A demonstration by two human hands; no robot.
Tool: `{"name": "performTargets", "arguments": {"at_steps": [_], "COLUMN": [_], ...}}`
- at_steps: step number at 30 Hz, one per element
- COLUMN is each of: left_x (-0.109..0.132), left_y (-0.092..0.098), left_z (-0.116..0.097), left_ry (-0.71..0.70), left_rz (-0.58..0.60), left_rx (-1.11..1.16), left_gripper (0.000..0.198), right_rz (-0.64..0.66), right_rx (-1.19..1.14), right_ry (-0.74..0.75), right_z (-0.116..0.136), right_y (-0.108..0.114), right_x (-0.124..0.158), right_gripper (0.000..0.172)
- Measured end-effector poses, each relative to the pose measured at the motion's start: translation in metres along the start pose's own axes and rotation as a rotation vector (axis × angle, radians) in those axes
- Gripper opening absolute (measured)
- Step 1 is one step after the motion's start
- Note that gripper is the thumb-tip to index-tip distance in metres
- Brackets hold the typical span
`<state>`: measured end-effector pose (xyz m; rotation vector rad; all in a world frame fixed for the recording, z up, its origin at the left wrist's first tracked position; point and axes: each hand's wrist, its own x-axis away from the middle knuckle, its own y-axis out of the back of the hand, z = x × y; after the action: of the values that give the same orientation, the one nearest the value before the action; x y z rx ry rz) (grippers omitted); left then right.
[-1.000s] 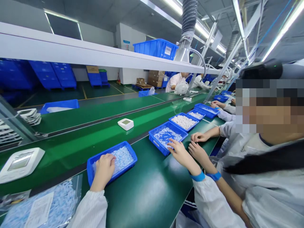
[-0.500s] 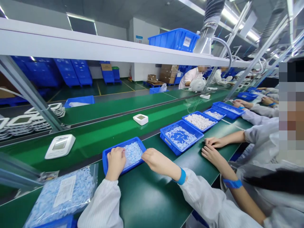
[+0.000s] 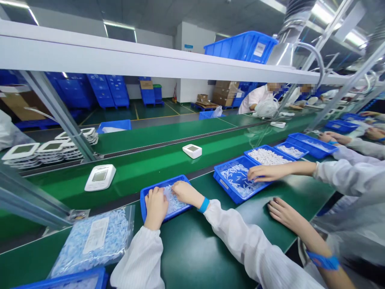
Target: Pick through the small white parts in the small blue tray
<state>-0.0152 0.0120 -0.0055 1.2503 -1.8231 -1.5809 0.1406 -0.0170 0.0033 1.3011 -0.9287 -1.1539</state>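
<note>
Small pale blue plastic pieces [image 3: 174, 202] fill a blue tray [image 3: 168, 218] on the green bench. My left hand [image 3: 156, 205] is curled over the left part of this tray, its fingertips down among the pieces; whatever it grips is hidden. From the right, my right hand [image 3: 187, 193] reaches over the rim with thumb and fingers drawn together at the pieces. Anything between those fingers is too small to name. A clear bag [image 3: 120, 228] of similar blue pieces, with a white label, lies left of my left sleeve.
On the green conveyor [image 3: 150, 160] beyond lie white devices with screens, one [image 3: 100, 177] left and another [image 3: 192, 151] mid-belt. At right, a co-worker's hand [image 3: 264, 172] reaches into a tray [image 3: 237, 196] of small pieces. A metal post [image 3: 64, 120] and shelf [image 3: 150, 60] frame the bench.
My right hand has moved left from the tray's right rim in over the pieces. My left hand stays at the tray. The co-worker's hands have parted, one reaching into a tray. The view has shifted left.
</note>
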Motion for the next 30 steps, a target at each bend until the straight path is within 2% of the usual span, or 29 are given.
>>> {"name": "performTargets", "arguments": {"at_steps": [7,11,18,24,30], "left_x": [-0.005,-0.006,-0.008,-0.008,-0.009], "left_y": [-0.002,0.001,0.005,0.002,-0.006], "left_z": [-0.001,-0.004,-0.003,-0.003,0.001], "left_ry": [0.028,0.041,0.036,0.036,-0.044], "left_rz": [-0.002,-0.019,-0.136,-0.168,-0.202], "left_rx": [-0.013,-0.010,0.154,0.164,0.234], "left_gripper": [0.021,0.019,0.020,0.019,0.022], "right_rz": [-0.088,-0.094,-0.159,-0.243,-0.307], "right_rx": [0.098,0.075,-0.068,-0.051,-0.092], "right_ry": [-0.091,-0.071,-0.087,-0.030,-0.004], "right_z": [0.004,0.003,-0.001,-0.002,-0.005], "right_y": [0.005,0.005,0.003,0.004,0.001], "right_x": [0.003,0.002,0.005,0.008,0.009], "right_gripper": [0.018,0.017,0.022,0.018,0.019]}}
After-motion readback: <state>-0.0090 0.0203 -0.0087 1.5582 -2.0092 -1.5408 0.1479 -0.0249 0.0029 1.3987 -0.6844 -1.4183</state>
